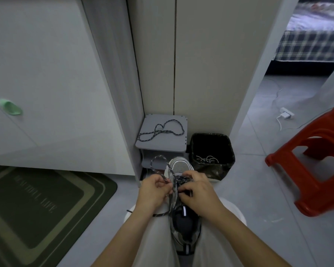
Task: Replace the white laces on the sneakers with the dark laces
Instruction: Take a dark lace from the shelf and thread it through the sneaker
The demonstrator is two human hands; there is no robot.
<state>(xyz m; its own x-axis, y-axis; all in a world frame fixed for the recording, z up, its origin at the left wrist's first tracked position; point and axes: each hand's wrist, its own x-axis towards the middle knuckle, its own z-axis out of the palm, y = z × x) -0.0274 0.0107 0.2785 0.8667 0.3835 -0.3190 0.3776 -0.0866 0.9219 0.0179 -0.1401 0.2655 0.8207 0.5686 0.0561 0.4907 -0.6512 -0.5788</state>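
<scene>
Head view, nearest first: a grey mesh sneaker with a dark lining (184,224) lies toe-away between the person's knees. Over its eyelets the left hand (154,191) pinches a speckled dark rope lace (159,156) between thumb and forefinger. The right hand (199,195) curls its fingers down over the crossings and seems to grip the same lace, though the contact is partly hidden.

The sneaker is only wedged between the legs, so a hard pull could twist it or tip it out. The big slack loop rising past the toe may snag or knot as it is drawn through. One tail hangs loose left of the sneaker, so the ends could finish uneven.

Left of the sneaker, a green rectangular floor mat (37,199) carries pale lettering ending in "LIFE"; the rest is too blurred. The marking on the sneaker's toe is unreadable.

Just beyond the toe to the right, a black lined waste bin (229,151) holds the discarded white laces (207,160). Beyond the toe to the left, a small grey plastic shelf unit (179,143) bears a second dark speckled lace (160,131). Should that one slip off behind the unit, the other shoe stalls.
</scene>
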